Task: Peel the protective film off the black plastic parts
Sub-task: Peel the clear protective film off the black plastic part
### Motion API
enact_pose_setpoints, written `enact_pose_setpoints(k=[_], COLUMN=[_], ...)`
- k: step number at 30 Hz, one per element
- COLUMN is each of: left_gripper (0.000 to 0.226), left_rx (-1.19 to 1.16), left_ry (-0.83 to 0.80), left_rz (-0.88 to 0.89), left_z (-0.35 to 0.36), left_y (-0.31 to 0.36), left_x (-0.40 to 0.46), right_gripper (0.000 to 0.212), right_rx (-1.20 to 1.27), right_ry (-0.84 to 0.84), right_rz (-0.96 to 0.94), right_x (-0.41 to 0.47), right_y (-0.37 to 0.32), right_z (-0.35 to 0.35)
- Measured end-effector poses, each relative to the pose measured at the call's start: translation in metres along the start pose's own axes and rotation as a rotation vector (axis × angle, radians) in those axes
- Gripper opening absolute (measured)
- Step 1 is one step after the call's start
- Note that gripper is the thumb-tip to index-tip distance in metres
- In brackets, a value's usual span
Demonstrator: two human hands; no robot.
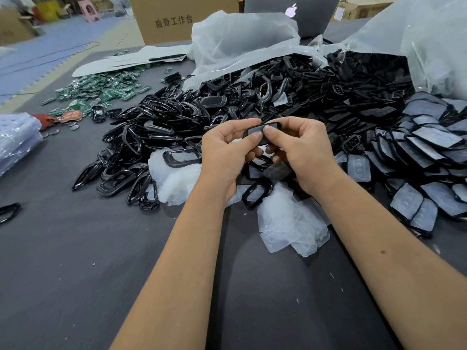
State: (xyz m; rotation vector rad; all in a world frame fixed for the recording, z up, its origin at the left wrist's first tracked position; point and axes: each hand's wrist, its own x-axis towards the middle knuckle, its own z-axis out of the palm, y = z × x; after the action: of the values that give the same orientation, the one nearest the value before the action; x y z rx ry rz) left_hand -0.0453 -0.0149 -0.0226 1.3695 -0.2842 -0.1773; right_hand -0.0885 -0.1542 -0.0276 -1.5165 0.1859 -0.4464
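A black plastic part (262, 131) is held above the grey table (75, 261), in front of the big heap of black frames (177, 117). It is gripped from both sides. The left hand (227, 150) is curled round its left end, with the thumb laid on the pale film (254, 131) that covers its face. The right hand (300, 147) is curled round the right end, and its thumb is pressed on the same face, tip to tip with the left thumb. The film is seen still lying on the part; whether a corner has been lifted cannot be told.

Below the held part, loose sheets of peeled film (290, 223) are piled on the table, and a single black frame (256, 194) is lying on them. To the right of the held part, a stack of parts still covered with film (429, 147) is spread out. Behind the heap, two clear plastic bags (240, 41) are lying open, with black pieces spilling from them. Left of the heap, green circuit boards (106, 90) are scattered. Beyond the bags a cardboard box (177, 18) and a laptop (290, 11) are seen.
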Motion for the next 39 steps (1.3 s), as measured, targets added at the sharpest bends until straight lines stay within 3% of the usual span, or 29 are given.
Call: enact_pose_setpoints(k=[11, 16, 20, 24, 34, 36, 39], left_gripper=[0.019, 0.018, 0.018, 0.019, 0.018, 0.018, 0.021], left_rx=[0.01, 0.059, 0.149, 0.219, 0.249, 0.223, 0.153], left_ry=[0.055, 0.165, 0.163, 0.155, 0.169, 0.167, 0.141], left_rz=[-0.007, 0.046, 0.14, 0.195, 0.213, 0.205, 0.178], left_z=[0.0, -0.001, 0.002, 0.008, 0.018, 0.017, 0.014], left_y=[-0.003, -0.006, -0.007, -0.006, -0.004, -0.004, -0.004], left_x=[0.004, 0.006, 0.004, 0.0, -0.004, -0.002, 0.0], right_gripper=[0.017, 0.006, 0.005, 0.004, 0.007, 0.014, 0.017], right_rx=[-0.01, -0.373, -0.522, -0.548, -0.448, -0.302, 0.122], right_ry=[0.035, 0.352, 0.311, 0.312, 0.371, 0.329, 0.199], right_rz=[0.011, -0.246, -0.369, -0.373, -0.276, -0.184, 0.027], right_x=[-0.001, -0.002, -0.006, -0.007, -0.007, -0.006, -0.002], right_y=[-0.002, -0.002, -0.005, -0.005, -0.003, -0.003, -0.004], right_z=[0.004, -0.002, 0.006, 0.011, 0.014, 0.012, 0.007])
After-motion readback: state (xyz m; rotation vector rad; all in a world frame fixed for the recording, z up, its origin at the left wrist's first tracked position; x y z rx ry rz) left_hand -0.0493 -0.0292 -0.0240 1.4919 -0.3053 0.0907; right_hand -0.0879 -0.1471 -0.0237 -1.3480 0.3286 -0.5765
